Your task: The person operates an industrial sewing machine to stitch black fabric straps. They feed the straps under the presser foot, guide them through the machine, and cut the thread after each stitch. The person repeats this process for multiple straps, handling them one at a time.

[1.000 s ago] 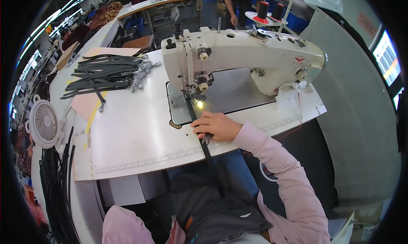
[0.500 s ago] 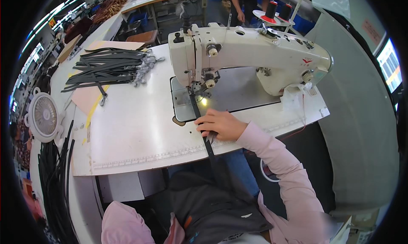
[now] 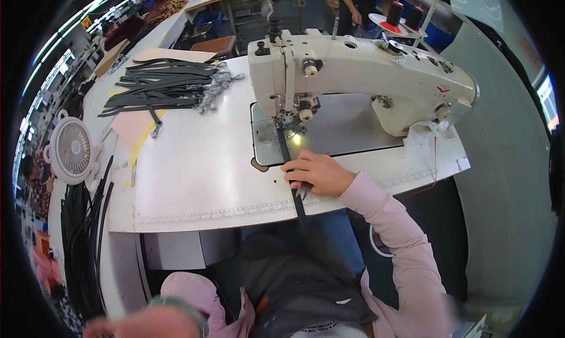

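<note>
At centre, my right hand (image 3: 322,174) lies over the black strap (image 3: 285,148), pinch unclear; best guide it straight at the sewing machine (image 3: 347,61). Lower left, my blurred left hand's (image 3: 147,325) grip I can't tell.

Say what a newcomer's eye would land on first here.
First, the big white metal sewing machine at upper centre-right, a bright yellowish light glowing near its needle area. Just below, the bare right hand rests on a long flat black strap leading up to the machine, while the blurred left hand shows at the lower-left edge. Then the round white plastic fan at far left.
</note>
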{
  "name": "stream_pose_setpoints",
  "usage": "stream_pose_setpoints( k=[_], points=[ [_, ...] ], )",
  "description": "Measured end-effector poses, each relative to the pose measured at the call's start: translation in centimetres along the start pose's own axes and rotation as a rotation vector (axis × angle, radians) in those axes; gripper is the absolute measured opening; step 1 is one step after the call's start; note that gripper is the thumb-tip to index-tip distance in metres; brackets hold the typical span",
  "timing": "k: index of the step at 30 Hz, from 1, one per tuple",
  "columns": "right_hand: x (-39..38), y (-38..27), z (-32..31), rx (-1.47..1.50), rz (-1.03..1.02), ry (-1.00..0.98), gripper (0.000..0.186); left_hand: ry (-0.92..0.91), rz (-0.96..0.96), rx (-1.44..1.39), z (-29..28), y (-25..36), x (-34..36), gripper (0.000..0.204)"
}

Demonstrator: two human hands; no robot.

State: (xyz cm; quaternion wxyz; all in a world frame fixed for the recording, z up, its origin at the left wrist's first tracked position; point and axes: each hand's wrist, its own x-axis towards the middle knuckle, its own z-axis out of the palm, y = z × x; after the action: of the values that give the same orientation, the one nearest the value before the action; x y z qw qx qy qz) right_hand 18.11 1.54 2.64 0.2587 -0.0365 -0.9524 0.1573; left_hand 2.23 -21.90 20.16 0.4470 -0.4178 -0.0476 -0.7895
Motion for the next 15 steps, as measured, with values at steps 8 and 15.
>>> stream_pose_setpoints(
  k=[8,15],
  points=[
    [-0.1,0.0,-0.7,-0.062,-0.015,-0.062,0.027,-1.636,-0.699,0.169,-6.2,-5.7,-19.9,0.02],
    [0.2,-0.2,-0.7,-0.053,-0.03,-0.056,0.024,-1.838,-0.645,0.2,-4.8,-8.7,-23.6,0.015]
  ],
)
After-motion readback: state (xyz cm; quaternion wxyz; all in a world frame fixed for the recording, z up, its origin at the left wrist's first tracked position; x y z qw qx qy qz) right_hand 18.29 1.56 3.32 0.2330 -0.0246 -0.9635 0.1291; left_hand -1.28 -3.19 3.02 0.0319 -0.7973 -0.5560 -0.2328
